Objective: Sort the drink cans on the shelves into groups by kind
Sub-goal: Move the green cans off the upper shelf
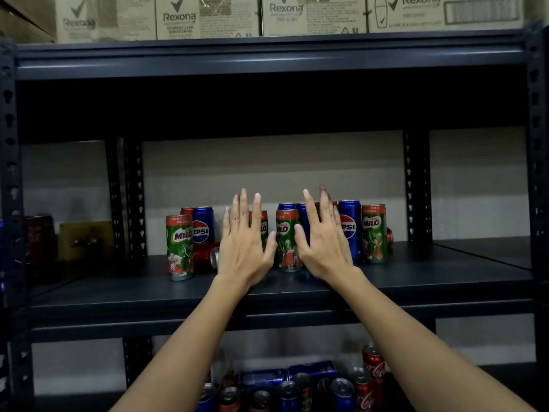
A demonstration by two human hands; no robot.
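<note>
Both hands, left hand (243, 248) and right hand (323, 248), are spread flat and hold nothing, raised before mixed cans on the dark metal shelf (416, 281). Between them stands a Milo can (286, 242); a Pepsi can (203, 224) stands left. Thin, smooth, slippery cylinders, probably heavy if full; best gripped around the middle.

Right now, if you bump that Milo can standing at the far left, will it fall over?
Probably, yes. The far-left Milo can is tall and slim on a narrow base, so a push near its top would likely tip it. It is round, so it might then roll, like the red can lying behind it. The metal shelf looks smooth, so a low push may slide it.
</note>
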